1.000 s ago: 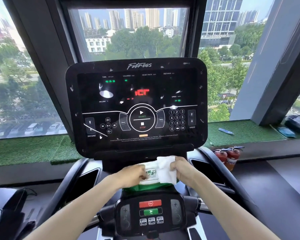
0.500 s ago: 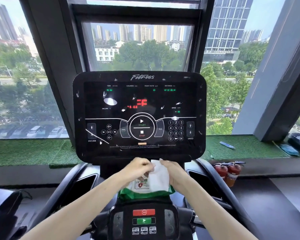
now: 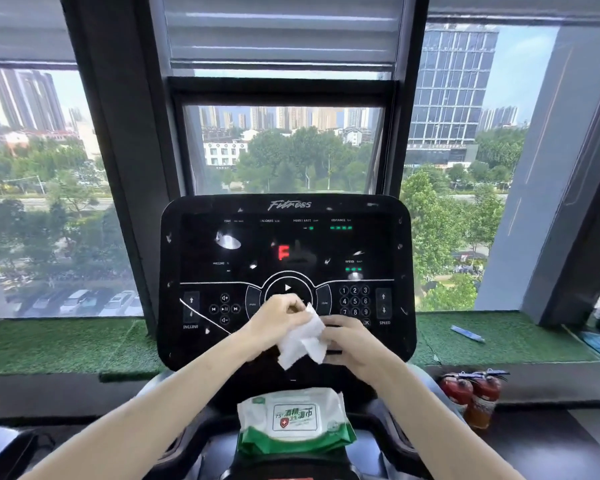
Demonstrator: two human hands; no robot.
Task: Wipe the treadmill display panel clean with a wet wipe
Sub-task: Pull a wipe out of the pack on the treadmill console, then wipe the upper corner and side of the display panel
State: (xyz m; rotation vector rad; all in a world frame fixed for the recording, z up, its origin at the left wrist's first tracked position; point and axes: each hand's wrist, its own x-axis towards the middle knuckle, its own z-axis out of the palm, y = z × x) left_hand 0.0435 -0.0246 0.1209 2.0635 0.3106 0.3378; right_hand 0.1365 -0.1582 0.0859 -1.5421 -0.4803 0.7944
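Note:
The black treadmill display panel [image 3: 284,237] stands in front of me, marked with white smears and specks, a red letter lit at its middle. My left hand [image 3: 279,318] and my right hand [image 3: 349,339] both grip a white wet wipe [image 3: 303,341], held up before the panel's lower middle and covering some buttons. The wipe hangs crumpled between the hands. Below them, the green and white wipe pack [image 3: 293,422] lies on the treadmill console.
Large windows surround the panel, with a green artificial-turf ledge [image 3: 66,344] on both sides. Two red fire extinguishers [image 3: 473,398] stand at the lower right. A blue pen-like item [image 3: 467,333] lies on the right ledge.
The wipe has come out of the pack, and both hands have lifted it up in front of the panel. The camera view has tilted upward.

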